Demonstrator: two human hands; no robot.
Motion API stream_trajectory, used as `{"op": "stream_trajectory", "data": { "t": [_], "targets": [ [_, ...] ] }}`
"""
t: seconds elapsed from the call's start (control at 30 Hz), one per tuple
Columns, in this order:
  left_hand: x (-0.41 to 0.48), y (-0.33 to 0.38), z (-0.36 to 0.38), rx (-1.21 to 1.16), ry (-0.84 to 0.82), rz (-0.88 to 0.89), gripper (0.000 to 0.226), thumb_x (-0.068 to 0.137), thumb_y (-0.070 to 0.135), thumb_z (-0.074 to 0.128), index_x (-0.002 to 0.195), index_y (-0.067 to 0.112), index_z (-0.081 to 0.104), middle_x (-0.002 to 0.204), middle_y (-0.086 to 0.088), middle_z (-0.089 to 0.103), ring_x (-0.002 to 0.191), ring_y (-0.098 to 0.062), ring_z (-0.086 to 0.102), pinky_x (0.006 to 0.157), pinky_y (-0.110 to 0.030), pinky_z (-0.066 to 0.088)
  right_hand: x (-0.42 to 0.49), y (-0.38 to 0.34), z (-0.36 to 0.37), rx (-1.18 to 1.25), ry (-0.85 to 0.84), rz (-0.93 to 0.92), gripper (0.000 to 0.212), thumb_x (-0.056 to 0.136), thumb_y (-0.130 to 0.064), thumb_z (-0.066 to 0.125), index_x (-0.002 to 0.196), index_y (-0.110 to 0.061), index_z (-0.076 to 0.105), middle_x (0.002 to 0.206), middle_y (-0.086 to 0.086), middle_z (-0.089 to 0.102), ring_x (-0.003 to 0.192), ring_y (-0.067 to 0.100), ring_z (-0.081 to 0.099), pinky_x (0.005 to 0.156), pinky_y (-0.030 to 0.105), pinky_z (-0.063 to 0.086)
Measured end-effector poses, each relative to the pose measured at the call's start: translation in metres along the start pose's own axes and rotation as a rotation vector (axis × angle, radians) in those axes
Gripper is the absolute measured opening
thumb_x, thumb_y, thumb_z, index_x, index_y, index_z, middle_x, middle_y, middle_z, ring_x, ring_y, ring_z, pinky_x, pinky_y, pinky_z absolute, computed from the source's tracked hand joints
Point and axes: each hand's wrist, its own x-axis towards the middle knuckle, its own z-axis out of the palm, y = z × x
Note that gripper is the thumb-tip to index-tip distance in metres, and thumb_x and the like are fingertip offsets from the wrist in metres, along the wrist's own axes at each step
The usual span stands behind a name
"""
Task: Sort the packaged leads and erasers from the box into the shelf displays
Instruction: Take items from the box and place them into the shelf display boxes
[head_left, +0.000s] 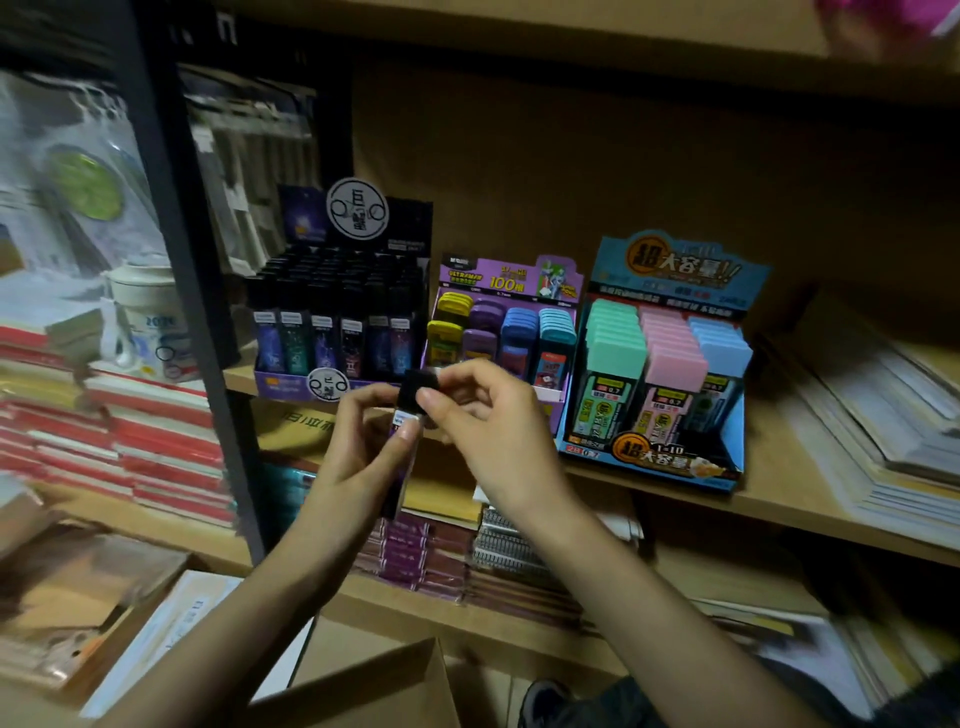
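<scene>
Left bay: a white mug (140, 317) stands on stacked red-spined notebooks (166, 447), left of a black upright post (197, 291). Lower level: maroon booklets (421, 556) just beside spiral-bound notebooks (514, 540). Right: flat paper stacks (872, 431).

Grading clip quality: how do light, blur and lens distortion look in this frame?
Head view: dim warm light, dark corners; the black display, purple display and blue display read sharp; the lead pack held by the left hand and right hand is slightly soft; red book stacks and paper piles smear at the edges; the black post slants, suggesting wide-angle distortion.
</scene>
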Motion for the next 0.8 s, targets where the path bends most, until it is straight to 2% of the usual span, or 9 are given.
{"op": "stream_trajectory", "data": {
  "t": [0.1, 0.17, 0.27, 0.33, 0.43, 0.47, 0.57, 0.67, 0.8],
  "targets": [
    [0.004, 0.012, -0.011, 0.091, 0.000, 0.042, 0.026, 0.087, 0.030, 0.053, 0.107, 0.046, 0.050, 0.104, 0.004, 0.065, 0.094, -0.009, 0.066, 0.070, -0.019, 0.054, 0.011, -0.005, 0.010, -0.004, -0.009, -0.031, 0.017, 0.087, -0.014, 0.064, 0.081, -0.028, 0.058, 0.079, -0.004, 0.062, 0.086, 0.026, 0.065, 0.079, 0.049, 0.054],
    [0.007, 0.021, -0.024, 0.298, 0.029, 0.091, 0.029, 0.084, 0.038, 0.053, 0.110, 0.049, 0.045, 0.100, 0.007, 0.059, 0.091, -0.006, 0.061, 0.075, -0.021, 0.053, 0.023, -0.011, 0.014, -0.029, -0.007, -0.060, 0.021, 0.087, -0.013, 0.064, 0.079, -0.030, 0.057, 0.077, -0.008, 0.061, 0.082, 0.022, 0.064, 0.078, 0.048, 0.054],
    [0.021, 0.026, -0.053, 0.624, 0.183, 0.159, 0.037, 0.081, 0.040, 0.058, 0.115, 0.034, 0.043, 0.109, 0.008, 0.050, 0.099, -0.004, 0.052, 0.086, -0.020, 0.045, 0.050, -0.022, 0.013, -0.047, 0.059, -0.113, 0.022, 0.086, -0.012, 0.065, 0.079, -0.031, 0.056, 0.079, -0.008, 0.061, 0.083, 0.021, 0.063, 0.078, 0.044, 0.055],
    [0.031, 0.026, -0.077, 0.738, 0.297, 0.153, 0.044, 0.082, 0.030, 0.064, 0.120, 0.021, 0.044, 0.116, 0.001, 0.047, 0.108, -0.011, 0.049, 0.093, -0.026, 0.042, 0.070, -0.028, 0.011, -0.104, 0.099, -0.171, 0.018, 0.087, -0.013, 0.064, 0.082, -0.029, 0.057, 0.081, -0.009, 0.061, 0.082, 0.017, 0.063, 0.076, 0.033, 0.055],
    [0.041, 0.019, -0.113, 0.864, 0.388, 0.110, 0.050, 0.082, 0.022, 0.068, 0.125, 0.007, 0.046, 0.119, -0.008, 0.047, 0.112, -0.014, 0.045, 0.086, -0.007, 0.035, 0.093, -0.031, 0.011, -0.198, 0.123, -0.223, 0.006, 0.088, -0.016, 0.063, 0.094, -0.018, 0.063, 0.086, -0.010, 0.063, 0.083, 0.009, 0.063, 0.074, 0.024, 0.054],
    [0.044, 0.014, -0.121, 0.875, 0.394, 0.081, 0.052, 0.083, 0.023, 0.068, 0.126, 0.006, 0.045, 0.122, -0.010, 0.047, 0.113, -0.014, 0.045, 0.086, -0.007, 0.035, 0.099, -0.030, 0.013, -0.237, 0.136, -0.237, 0.009, 0.089, -0.017, 0.063, 0.097, -0.015, 0.063, 0.087, -0.010, 0.062, 0.083, 0.005, 0.062, 0.075, 0.022, 0.053],
    [0.049, -0.001, -0.135, 0.853, 0.376, -0.003, 0.059, 0.084, 0.025, 0.066, 0.134, 0.007, 0.041, 0.132, -0.012, 0.047, 0.119, -0.013, 0.043, 0.093, -0.023, 0.036, 0.111, -0.021, 0.017, -0.352, 0.153, -0.287, 0.014, 0.089, -0.018, 0.062, 0.102, -0.012, 0.064, 0.088, -0.014, 0.060, 0.085, -0.002, 0.058, 0.076, 0.014, 0.048],
    [0.056, -0.013, -0.139, 0.814, 0.362, -0.049, 0.063, 0.085, 0.026, 0.065, 0.139, 0.011, 0.037, 0.140, -0.009, 0.045, 0.115, -0.004, 0.038, 0.092, -0.024, 0.035, 0.115, -0.006, 0.024, -0.364, 0.124, -0.286, 0.014, 0.088, -0.016, 0.063, 0.101, -0.010, 0.065, 0.085, -0.017, 0.059, 0.083, -0.004, 0.058, 0.074, 0.010, 0.046],
    [0.066, -0.025, -0.138, 0.762, 0.327, -0.087, 0.063, 0.085, 0.025, 0.066, 0.140, 0.013, 0.037, 0.141, -0.006, 0.047, 0.118, -0.006, 0.042, 0.095, -0.028, 0.038, 0.115, 0.006, 0.032, -0.376, 0.057, -0.282, 0.008, 0.086, -0.015, 0.066, 0.094, -0.016, 0.067, 0.081, -0.020, 0.060, 0.077, -0.012, 0.057, 0.069, 0.002, 0.041]
  ]
}}
